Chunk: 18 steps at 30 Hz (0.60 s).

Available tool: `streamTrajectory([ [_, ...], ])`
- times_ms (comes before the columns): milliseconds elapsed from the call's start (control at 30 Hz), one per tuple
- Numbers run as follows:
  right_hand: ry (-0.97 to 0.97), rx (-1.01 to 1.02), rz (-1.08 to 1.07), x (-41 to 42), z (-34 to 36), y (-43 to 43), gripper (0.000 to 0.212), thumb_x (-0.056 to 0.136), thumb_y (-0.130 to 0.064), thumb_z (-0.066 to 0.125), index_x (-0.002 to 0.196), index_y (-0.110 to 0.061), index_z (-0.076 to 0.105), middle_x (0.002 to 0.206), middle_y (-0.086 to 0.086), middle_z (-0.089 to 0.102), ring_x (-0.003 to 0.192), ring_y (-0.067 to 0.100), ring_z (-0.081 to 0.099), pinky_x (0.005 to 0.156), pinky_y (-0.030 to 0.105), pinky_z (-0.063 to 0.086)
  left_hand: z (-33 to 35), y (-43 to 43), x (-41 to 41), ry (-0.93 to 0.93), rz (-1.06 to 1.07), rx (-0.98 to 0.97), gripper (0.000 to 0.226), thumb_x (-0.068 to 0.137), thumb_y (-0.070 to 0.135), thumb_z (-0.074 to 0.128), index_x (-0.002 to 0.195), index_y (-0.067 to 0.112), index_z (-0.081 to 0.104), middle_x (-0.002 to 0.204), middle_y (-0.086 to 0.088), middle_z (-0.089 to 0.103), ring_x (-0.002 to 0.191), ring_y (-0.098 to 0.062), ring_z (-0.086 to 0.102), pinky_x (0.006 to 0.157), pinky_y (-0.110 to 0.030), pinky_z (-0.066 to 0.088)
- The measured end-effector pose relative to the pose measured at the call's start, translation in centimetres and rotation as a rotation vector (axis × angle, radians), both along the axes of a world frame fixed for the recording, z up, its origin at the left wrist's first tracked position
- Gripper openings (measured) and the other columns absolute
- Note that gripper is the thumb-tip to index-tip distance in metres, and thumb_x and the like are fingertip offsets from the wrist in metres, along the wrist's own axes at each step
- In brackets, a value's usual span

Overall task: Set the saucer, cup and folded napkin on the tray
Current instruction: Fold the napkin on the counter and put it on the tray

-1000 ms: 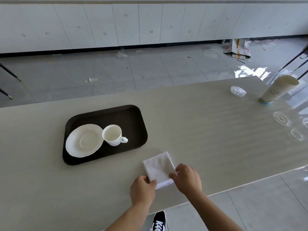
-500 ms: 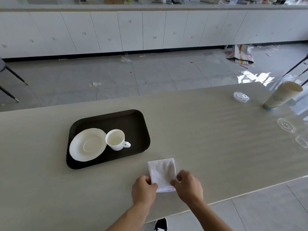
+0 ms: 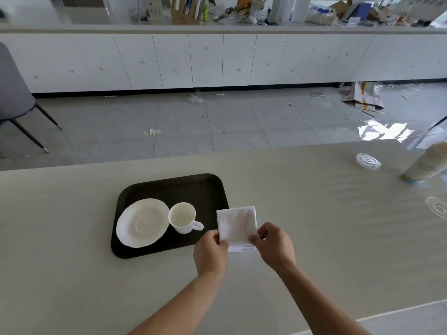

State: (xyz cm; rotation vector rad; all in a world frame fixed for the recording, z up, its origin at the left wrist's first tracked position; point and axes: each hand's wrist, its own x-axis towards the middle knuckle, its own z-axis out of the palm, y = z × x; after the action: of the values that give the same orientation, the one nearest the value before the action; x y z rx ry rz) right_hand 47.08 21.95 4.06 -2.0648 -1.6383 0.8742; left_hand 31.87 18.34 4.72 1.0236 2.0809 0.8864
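Note:
A dark brown tray [image 3: 193,187] lies on the pale table. On its left half rests a white saucer [image 3: 142,222], and a white cup [image 3: 182,217] stands beside it, handle pointing right. A folded white napkin [image 3: 237,223] hovers at the tray's right edge, overlapping the rim a little. My left hand [image 3: 211,252] pinches its near left corner and my right hand [image 3: 274,245] pinches its near right corner. Whether the napkin touches the table or tray I cannot tell.
A paper cup [image 3: 427,164] stands at the table's far right, with clear plastic lids [image 3: 368,161] [image 3: 437,206] near it. The table's near edge runs just below my forearms. A grey chair [image 3: 14,93] stands on the floor at the left.
Both hands have carried the napkin away from the near table edge, forward and left, up to the tray's right rim. The camera has tilted up.

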Motion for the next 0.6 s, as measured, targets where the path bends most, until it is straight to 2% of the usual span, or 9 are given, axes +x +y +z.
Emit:
streamTrajectory([
  [67, -0.009, 0.022, 0.013, -0.6, 0.5, 1.9, 0.017, 0.079, -0.032, 0.073, 0.077, -0.020, 0.062, 0.071, -0.006, 0.067, 0.069, 0.018, 0.064, 0.059, 0.031, 0.048, 0.0, 1.3, -0.2, 0.007, 0.004, 0.026, 0.013, 0.083, 0.013, 0.062, 0.094, 0.014, 0.068, 0.079, 0.002, 0.070, 0.075, -0.019, 0.061, 0.062, -0.029, 0.042],
  [167, -0.027, 0.029, 0.035, -1.4, 0.8, 4.6, 0.017, 0.078, -0.032, 0.073, 0.077, -0.020, 0.062, 0.071, -0.006, 0.067, 0.070, 0.020, 0.064, 0.060, 0.031, 0.050, -0.1, 3.0, -0.2, 0.005, 0.028, 0.034, 0.019, 0.088, 0.013, 0.059, 0.107, 0.012, 0.064, 0.092, -0.004, 0.071, 0.088, -0.025, 0.064, 0.074, -0.034, 0.048],
  [267, -0.035, 0.020, 0.059, -2.3, 0.7, 6.8, 0.015, 0.076, -0.031, 0.072, 0.078, -0.019, 0.063, 0.072, -0.005, 0.068, 0.072, 0.021, 0.064, 0.060, 0.032, 0.050, -0.3, 4.5, 0.1, -0.041, 0.062, 0.015, 0.023, 0.091, 0.010, 0.057, 0.113, 0.010, 0.060, 0.104, -0.008, 0.069, 0.099, -0.028, 0.063, 0.077, -0.032, 0.046],
  [367, -0.040, -0.004, 0.083, -3.1, 0.1, 8.4, 0.015, 0.076, -0.030, 0.072, 0.078, -0.019, 0.062, 0.072, -0.005, 0.066, 0.072, 0.022, 0.064, 0.060, 0.032, 0.050, -0.6, 5.5, 0.6, -0.085, 0.081, -0.022, 0.028, 0.092, 0.008, 0.053, 0.120, 0.007, 0.053, 0.112, -0.013, 0.063, 0.106, -0.031, 0.059, 0.083, -0.037, 0.048],
  [467, -0.042, -0.029, 0.102, -3.9, -0.8, 9.4, 0.015, 0.077, -0.031, 0.072, 0.078, -0.019, 0.062, 0.074, -0.005, 0.067, 0.074, 0.023, 0.064, 0.061, 0.033, 0.051, -0.7, 6.3, 1.1, -0.133, 0.105, -0.053, 0.045, 0.091, 0.006, 0.055, 0.134, 0.005, 0.042, 0.123, -0.017, 0.053, 0.114, -0.034, 0.053, 0.092, -0.039, 0.047],
  [600, -0.024, -0.047, 0.109, -4.8, -1.8, 10.1, 0.014, 0.078, -0.030, 0.071, 0.078, -0.020, 0.062, 0.075, -0.004, 0.068, 0.073, 0.023, 0.064, 0.061, 0.034, 0.052, -0.7, 6.7, 1.6, -0.148, 0.068, -0.082, 0.052, 0.085, 0.000, 0.055, 0.134, 0.003, 0.039, 0.132, -0.020, 0.043, 0.120, -0.037, 0.048, 0.099, -0.040, 0.046],
])
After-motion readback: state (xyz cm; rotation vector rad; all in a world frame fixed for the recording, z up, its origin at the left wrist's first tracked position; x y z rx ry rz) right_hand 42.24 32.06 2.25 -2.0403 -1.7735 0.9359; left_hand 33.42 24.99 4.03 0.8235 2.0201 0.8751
